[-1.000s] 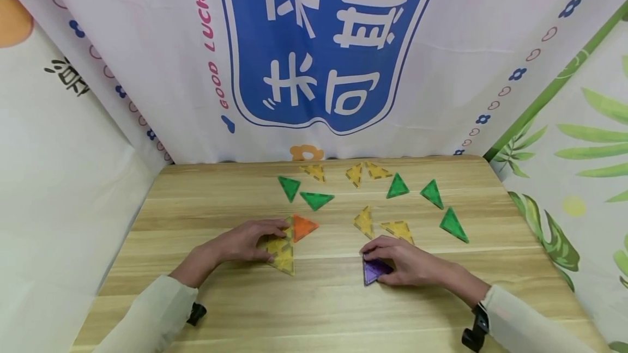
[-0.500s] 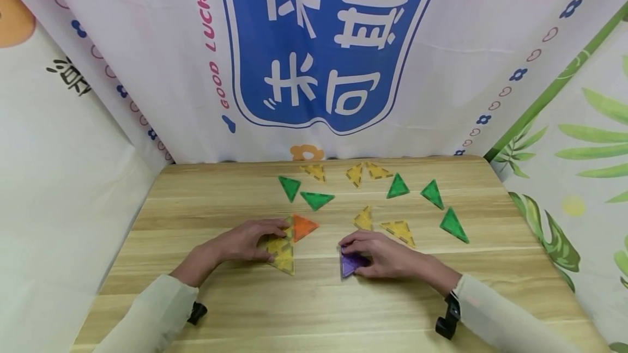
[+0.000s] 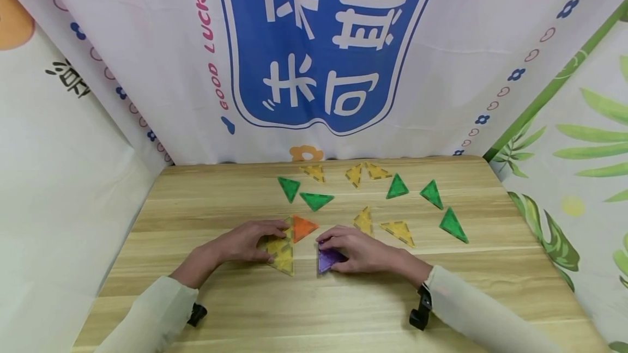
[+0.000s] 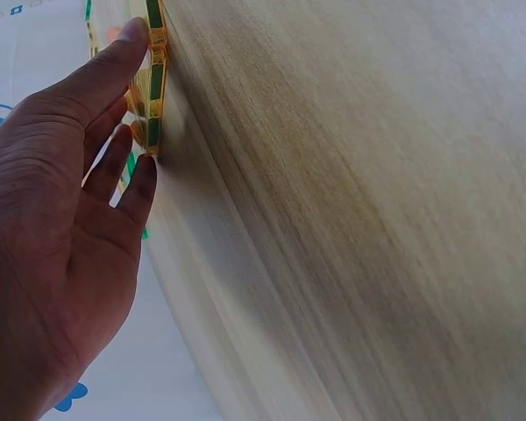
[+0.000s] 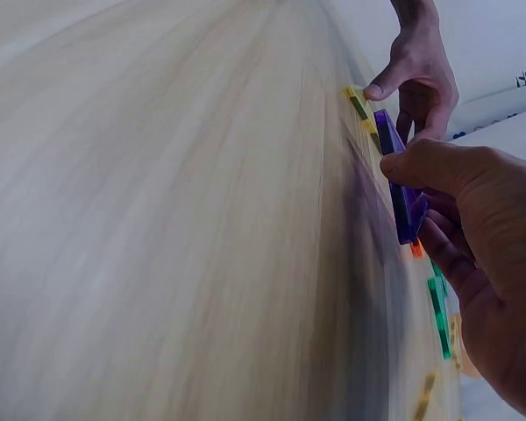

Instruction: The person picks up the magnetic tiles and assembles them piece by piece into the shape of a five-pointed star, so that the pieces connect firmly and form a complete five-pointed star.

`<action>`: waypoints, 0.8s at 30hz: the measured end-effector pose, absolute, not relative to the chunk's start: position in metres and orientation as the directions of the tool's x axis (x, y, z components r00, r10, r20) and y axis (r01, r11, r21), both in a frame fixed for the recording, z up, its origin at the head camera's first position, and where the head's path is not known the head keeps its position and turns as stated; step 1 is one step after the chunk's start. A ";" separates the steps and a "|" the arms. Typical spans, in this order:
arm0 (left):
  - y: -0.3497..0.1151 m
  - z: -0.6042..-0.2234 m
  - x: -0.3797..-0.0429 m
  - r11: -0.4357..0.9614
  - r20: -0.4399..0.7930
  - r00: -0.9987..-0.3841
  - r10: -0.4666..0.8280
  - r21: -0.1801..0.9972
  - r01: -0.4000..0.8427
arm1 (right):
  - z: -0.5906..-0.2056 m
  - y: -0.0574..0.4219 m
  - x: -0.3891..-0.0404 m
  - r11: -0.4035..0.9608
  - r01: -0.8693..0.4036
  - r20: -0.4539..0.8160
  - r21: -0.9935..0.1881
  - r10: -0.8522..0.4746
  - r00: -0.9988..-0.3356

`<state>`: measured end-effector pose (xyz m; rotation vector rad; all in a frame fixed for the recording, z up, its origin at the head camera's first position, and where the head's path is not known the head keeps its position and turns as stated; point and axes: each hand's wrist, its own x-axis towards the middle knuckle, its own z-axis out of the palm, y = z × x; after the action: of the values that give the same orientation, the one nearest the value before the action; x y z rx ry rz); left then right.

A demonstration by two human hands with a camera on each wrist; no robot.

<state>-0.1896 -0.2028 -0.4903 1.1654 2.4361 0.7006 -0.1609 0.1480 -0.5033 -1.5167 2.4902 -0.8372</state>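
My right hand (image 3: 360,252) pinches a purple triangular magnetic tile (image 3: 327,259) between thumb and fingers. In the right wrist view the purple tile (image 5: 394,180) is tilted over the table, its shadow below. My left hand (image 3: 244,241) steadies yellow triangular magnetic tiles (image 3: 284,260) on the table, thumb at the near side and fingertips at the far side; part of them is hidden under the hand. An orange triangular tile (image 3: 304,228) lies against their right edge. A gap separates the purple tile from the yellow ones.
Several green tiles (image 3: 316,201) and loose yellow tiles (image 3: 398,231) lie scattered across the back and right of the wooden table (image 3: 314,315). One yellow tile (image 3: 363,219) is just beyond the right hand. A printed curtain (image 3: 171,70) hangs behind the table.
My right hand has slid leftward with the purple tile, bringing it near the orange and yellow tiles. My left hand and the tiles beside it have stayed in place.
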 end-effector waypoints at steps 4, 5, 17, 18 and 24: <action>-0.203 -0.490 -0.189 0.539 -0.098 -0.602 0.793 0.573 0.617 | -0.506 0.135 -0.164 0.342 -0.786 0.192 -0.514 -0.848 -0.494; -0.203 -0.490 -0.189 0.537 -0.096 -0.601 0.793 0.575 0.617 | -0.508 0.132 -0.165 0.345 -0.782 0.186 -0.519 -0.848 -0.497; -0.205 -0.492 -0.189 0.534 -0.091 -0.606 0.790 0.589 0.607 | -0.515 0.106 -0.170 0.327 -0.797 0.171 -0.507 -0.869 -0.465; -0.205 -0.492 -0.189 0.532 -0.090 -0.606 0.790 0.591 0.606 | -0.515 0.104 -0.170 0.329 -0.794 0.166 -0.511 -0.869 -0.466; -0.205 -0.493 -0.189 0.525 -0.086 -0.602 0.794 0.597 0.607 | -0.516 0.098 -0.172 0.328 -0.800 0.171 -0.502 -0.870 -0.463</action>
<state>-0.1893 -0.2053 -0.4932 1.1591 2.4197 0.7485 -0.1717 0.0977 -0.5157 -1.5514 2.4518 -0.8096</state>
